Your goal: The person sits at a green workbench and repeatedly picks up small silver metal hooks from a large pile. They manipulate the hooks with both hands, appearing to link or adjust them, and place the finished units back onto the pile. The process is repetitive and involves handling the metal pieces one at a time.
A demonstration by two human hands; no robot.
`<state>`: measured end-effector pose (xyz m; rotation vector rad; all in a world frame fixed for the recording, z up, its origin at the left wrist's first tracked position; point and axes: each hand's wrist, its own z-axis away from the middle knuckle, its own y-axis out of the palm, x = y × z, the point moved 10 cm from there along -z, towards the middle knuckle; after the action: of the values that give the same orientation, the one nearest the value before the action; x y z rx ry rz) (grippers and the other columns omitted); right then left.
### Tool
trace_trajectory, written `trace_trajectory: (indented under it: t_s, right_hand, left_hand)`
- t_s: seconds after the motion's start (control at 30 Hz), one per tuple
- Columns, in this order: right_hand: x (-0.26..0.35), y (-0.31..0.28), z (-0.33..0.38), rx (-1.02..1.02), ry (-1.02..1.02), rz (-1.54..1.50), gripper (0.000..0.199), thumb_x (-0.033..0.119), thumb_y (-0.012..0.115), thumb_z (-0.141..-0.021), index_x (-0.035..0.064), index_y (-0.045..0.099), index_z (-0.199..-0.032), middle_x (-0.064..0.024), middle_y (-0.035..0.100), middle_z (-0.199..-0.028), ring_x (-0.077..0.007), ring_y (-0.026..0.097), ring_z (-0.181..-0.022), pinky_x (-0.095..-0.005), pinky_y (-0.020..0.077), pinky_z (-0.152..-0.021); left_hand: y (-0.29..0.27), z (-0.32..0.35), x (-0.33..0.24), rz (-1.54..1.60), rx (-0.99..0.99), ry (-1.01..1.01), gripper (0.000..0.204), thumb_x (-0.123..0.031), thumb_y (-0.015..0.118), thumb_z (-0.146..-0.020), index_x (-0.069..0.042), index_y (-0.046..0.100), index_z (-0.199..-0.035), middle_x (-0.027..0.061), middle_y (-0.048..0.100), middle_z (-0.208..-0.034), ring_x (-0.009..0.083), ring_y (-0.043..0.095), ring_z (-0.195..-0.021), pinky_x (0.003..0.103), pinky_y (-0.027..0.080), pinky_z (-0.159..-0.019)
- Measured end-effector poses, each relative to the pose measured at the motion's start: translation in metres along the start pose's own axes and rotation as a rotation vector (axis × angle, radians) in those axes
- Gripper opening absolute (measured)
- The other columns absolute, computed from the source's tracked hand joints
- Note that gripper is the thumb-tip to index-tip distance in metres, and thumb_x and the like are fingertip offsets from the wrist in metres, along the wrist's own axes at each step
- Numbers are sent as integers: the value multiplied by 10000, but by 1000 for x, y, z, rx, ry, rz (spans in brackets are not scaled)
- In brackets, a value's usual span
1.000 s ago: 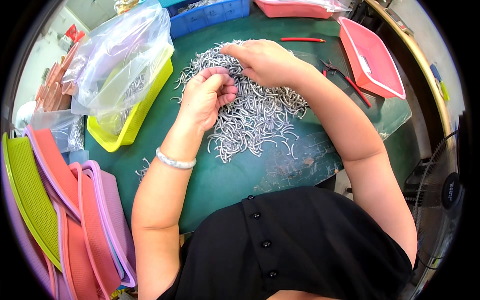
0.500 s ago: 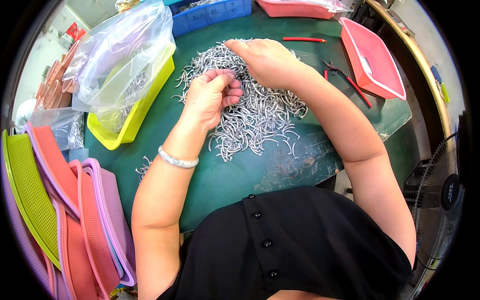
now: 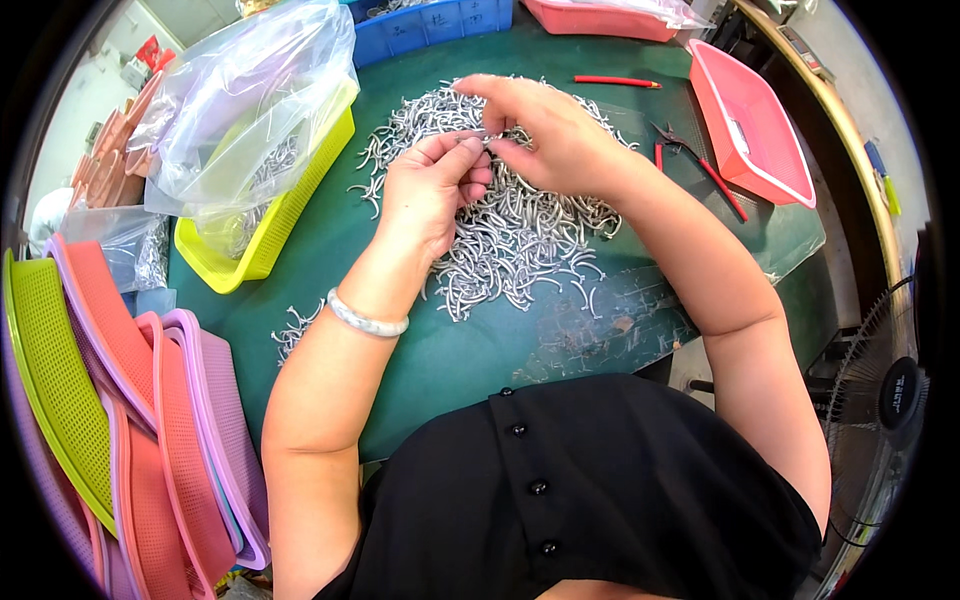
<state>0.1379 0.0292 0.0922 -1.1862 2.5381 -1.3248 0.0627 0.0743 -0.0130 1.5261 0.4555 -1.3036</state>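
A small curved silver metal hook is pinched between the fingers of the left hand and right hand, both clamped on it above the heap of silver hooks on the green counter; a yellow plastic basket lies left.

We saw a yellow basket with a clear plastic bag left of the hands, stacked mesh trays nearer us, red-handled pliers and a pink tray right of them.
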Motion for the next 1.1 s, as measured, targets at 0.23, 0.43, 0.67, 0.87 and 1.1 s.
trace_trajectory:
  t_s: [0.23,0.43,0.67,0.87,1.1]
  right_hand:
    - [-19,4,6,-37,-15,250,465,-3,570,-687,44,470,-1139,-76,539,-751,-243,519,-769,-342,433,-690]
    - [-24,10,7,-25,34,299,451,-19,537,-686,47,475,-1128,-85,538,-764,-256,522,-764,-354,432,-689]
    - [-22,8,9,-68,21,276,459,-19,535,-685,60,479,-1133,-79,530,-752,-255,523,-749,-362,435,-673]
    - [-22,9,7,-69,38,261,482,-22,526,-685,47,452,-1156,-70,522,-734,-253,517,-723,-359,426,-651]
    - [-25,7,9,-111,30,191,501,-25,520,-683,35,434,-1173,-62,509,-721,-249,505,-691,-352,418,-640]
  left_hand:
    - [3,1,-2,-36,22,7,116,-58,539,-841,-11,578,-940,39,592,-755,80,529,-609,183,427,-527]
    - [4,3,-4,-98,22,16,135,-80,553,-842,-11,574,-956,40,585,-766,87,524,-633,187,431,-547]
    - [6,2,-6,-117,32,68,117,-70,534,-845,-15,560,-945,54,592,-795,101,548,-668,206,456,-580]
    - [3,1,-3,48,12,21,98,-24,462,-822,6,512,-901,115,571,-827,183,585,-686,277,522,-622]
    - [3,2,-3,50,9,-27,102,-49,506,-824,5,524,-909,98,574,-797,167,583,-660,255,514,-600]
